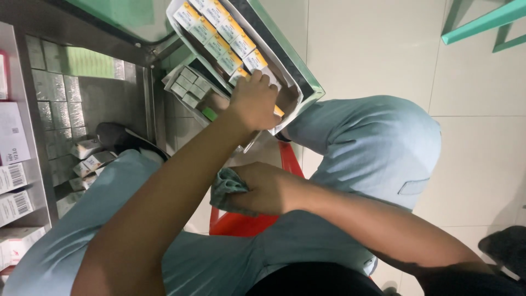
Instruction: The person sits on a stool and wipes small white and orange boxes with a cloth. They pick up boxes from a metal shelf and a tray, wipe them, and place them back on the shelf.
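Note:
My left hand [255,101] reaches forward into a white tray [290,82] that holds a row of small white boxes with yellow tops [222,33]. Its fingers curl over the box at the near end of the row, and an orange edge shows under the hand. My right hand [268,189] sits lower, over my lap, closed around a crumpled grey-green cloth [227,186]. The tray rests on a green-edged glass counter [298,71]. My fingertips are hidden on both hands.
A second tray of small grey-green boxes [189,87] lies under the first. Metal shelves at the left hold more boxes [90,159] and white packets [13,189]. A red stool [246,222] shows between my knees. White tiled floor [372,49] lies to the right.

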